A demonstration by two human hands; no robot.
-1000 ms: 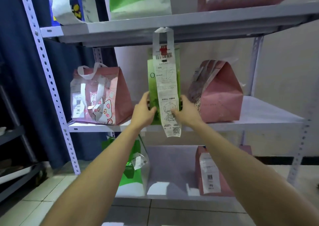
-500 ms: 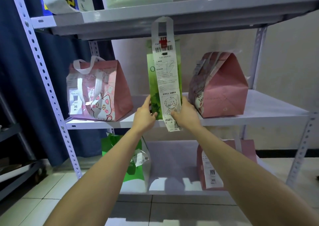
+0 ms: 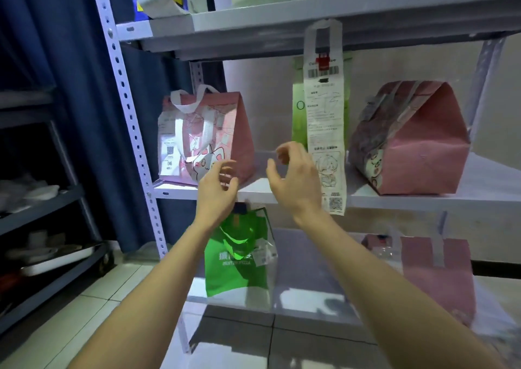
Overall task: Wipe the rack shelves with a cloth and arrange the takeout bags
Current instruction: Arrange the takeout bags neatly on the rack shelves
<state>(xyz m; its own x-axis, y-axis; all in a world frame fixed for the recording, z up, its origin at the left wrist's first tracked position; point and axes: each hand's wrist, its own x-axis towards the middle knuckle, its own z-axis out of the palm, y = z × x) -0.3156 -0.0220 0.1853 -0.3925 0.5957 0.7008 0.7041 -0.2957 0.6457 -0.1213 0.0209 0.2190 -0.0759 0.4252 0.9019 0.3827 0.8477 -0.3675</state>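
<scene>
A tall green takeout bag stands on the middle rack shelf, a long white receipt hanging down its front. My left hand and my right hand hover in front of the shelf edge, left of that bag, fingers loosely curled and holding nothing. A pink cat-print bag sits just behind my left hand. Another pink bag stands at the right of the same shelf. No cloth is in view.
The lower shelf holds a green bag and a pink bag. More bags stand on the top shelf. A perforated rack post rises at left, with a dark curtain and a dark shelf unit of dishes beyond it.
Both hands have let go of the tall green bag and drawn back toward the left. The view has swung left, so the bag now appears further right.
</scene>
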